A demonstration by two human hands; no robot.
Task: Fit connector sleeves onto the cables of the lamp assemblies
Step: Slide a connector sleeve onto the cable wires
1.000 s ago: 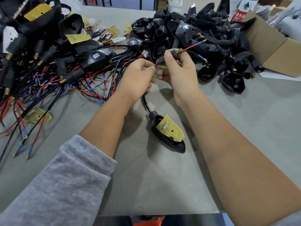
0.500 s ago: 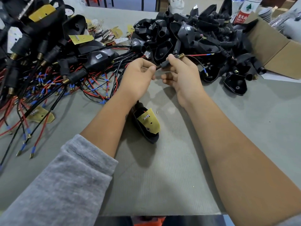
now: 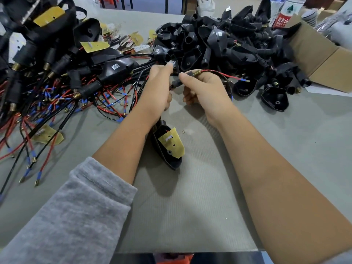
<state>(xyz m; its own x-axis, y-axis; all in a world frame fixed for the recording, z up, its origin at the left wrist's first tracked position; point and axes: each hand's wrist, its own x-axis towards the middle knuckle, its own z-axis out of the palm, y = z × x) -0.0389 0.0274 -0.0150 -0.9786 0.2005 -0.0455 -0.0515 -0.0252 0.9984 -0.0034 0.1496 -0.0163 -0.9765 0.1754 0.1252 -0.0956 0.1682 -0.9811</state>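
A grey work mat [image 3: 190, 206] is covering the table, and two heaps are crowding its far side: on the left a tangle of finished lamp assemblies [image 3: 57, 73] with red and black leads ending in blue ferrules, on the right a pile of empty black lamp housings [image 3: 228, 44] spilling toward an open cardboard box [image 3: 323, 60].

Nearer the person, one lamp assembly [image 3: 168, 147] is lying on the mat between the forearms, its yellow circuit board facing up and its black cable [image 3: 162, 121] running up behind the left wrist toward the hands.

The left hand [image 3: 160, 88] is curling closed around that cable, thumb and forefinger pinching it just short of the sleeve. The right hand [image 3: 203, 88] is gripping the black connector sleeve [image 3: 176, 83] between thumb and fingers. A brass fitting [image 3: 196, 73] is sitting above the right thumb, with a thin red wire [image 3: 222, 74] trailing out to the right to a blue ferrule [image 3: 242, 80].

The sleeve is apparently being worked along the cable. The likely trouble is the thin wire: it is hanging close to the housings and could be snagging there, and a hard pull might be straining its joint at the board. The ferrule could also be catching inside the sleeve's bore, and forcing it might be bending the tip.
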